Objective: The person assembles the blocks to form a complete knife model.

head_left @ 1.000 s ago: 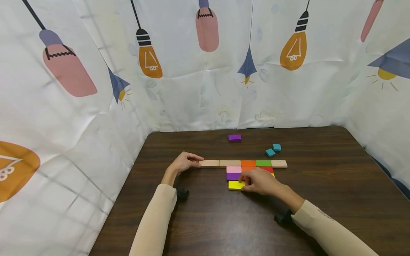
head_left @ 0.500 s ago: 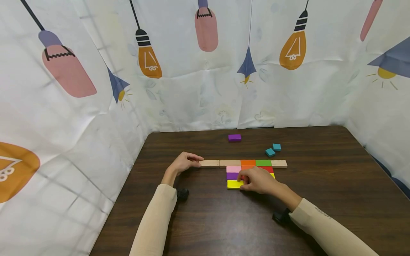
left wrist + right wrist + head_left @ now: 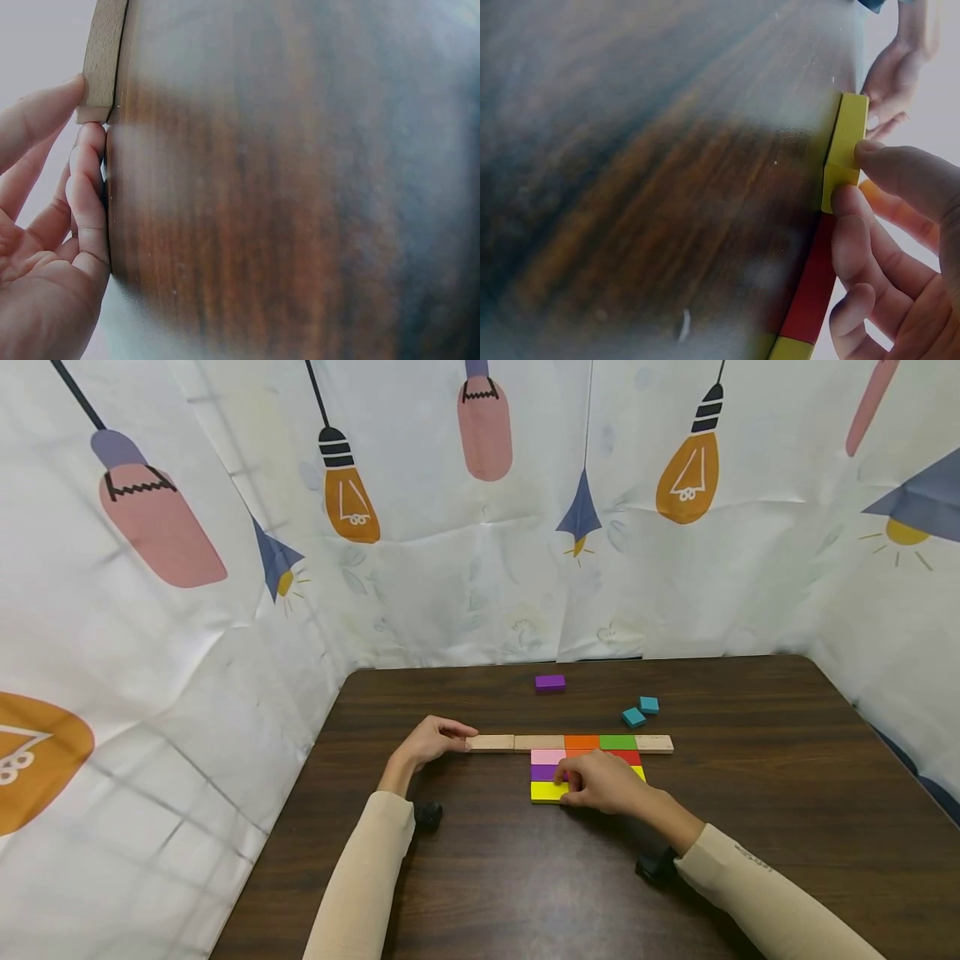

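Observation:
In the head view, my left hand (image 3: 431,741) touches the left end of a plain wooden block (image 3: 490,743) with its fingertips. The left wrist view shows the thumb on that block's edge and the other fingers against its end. My right hand (image 3: 606,782) pinches a yellow block (image 3: 547,792) between thumb and finger, at the near edge of a patchwork of flat blocks. Just beyond it lie a purple block (image 3: 543,772), a pink block (image 3: 547,757), an orange block (image 3: 582,742), a green block (image 3: 617,742) and a red block (image 3: 810,281). The right hand hides part of the patchwork.
Another purple block (image 3: 550,682) and two small blue blocks (image 3: 633,717) lie farther back. A second wooden block (image 3: 538,743) continues the long back row, and a third wooden block (image 3: 654,744) ends it on the right. A patterned curtain (image 3: 480,568) hangs behind the brown table (image 3: 495,877).
The right hand has slid the yellow block slightly left and away from the person, closing the gap to the purple block. The left hand has stayed at the wooden block's end.

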A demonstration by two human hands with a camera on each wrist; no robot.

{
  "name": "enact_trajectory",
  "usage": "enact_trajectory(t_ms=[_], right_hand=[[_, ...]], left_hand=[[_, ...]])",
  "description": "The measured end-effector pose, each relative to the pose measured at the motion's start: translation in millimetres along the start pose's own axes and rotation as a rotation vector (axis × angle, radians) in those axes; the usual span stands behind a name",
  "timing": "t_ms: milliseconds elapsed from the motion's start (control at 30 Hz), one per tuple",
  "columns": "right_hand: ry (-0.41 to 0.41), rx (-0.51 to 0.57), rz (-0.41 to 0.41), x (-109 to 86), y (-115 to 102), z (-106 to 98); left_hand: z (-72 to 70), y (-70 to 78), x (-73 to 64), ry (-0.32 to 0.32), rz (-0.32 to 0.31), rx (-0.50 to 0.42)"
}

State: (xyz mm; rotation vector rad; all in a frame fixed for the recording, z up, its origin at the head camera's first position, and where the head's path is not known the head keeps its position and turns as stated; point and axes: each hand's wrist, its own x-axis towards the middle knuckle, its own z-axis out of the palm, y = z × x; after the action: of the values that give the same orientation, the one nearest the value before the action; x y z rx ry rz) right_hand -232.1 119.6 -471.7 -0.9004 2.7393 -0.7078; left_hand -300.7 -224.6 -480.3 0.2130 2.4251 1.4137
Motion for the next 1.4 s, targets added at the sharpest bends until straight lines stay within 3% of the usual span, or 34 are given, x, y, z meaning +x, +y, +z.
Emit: enact_trajectory(t_ms=[200, 467, 633, 800, 1167, 1400], right_hand=[[-0.023, 0.055, -0.049, 0.1, 5, -9], [-0.032, 0.254, -0.083, 20.0, 35, -45], [-0.020, 0.314, -0.023, 41.0, 60, -73], [-0.001, 0.269, 0.046, 66.3, 80, -90], [0.000, 0.258, 0.149, 117.1, 90, -83], [-0.066, 0.221, 0.193, 138.2, 97, -73]], left_hand=[[-0.7, -0.2, 0.6, -0.009, 0.008, 0.003], [-0.6, -1.0, 0.3, -0.003, 0.003, 0.004], [1.2, -0.9, -0.1, -0.006, 0.007, -0.005], [1.5, -1.4, -1.2, -0.016, 0.003, -0.010], [-2.2, -2.9, -1.8, -0.005, 0.005, -0.007], [-0.9, -1.3, -1.8, -0.011, 0.019, -0.022]])
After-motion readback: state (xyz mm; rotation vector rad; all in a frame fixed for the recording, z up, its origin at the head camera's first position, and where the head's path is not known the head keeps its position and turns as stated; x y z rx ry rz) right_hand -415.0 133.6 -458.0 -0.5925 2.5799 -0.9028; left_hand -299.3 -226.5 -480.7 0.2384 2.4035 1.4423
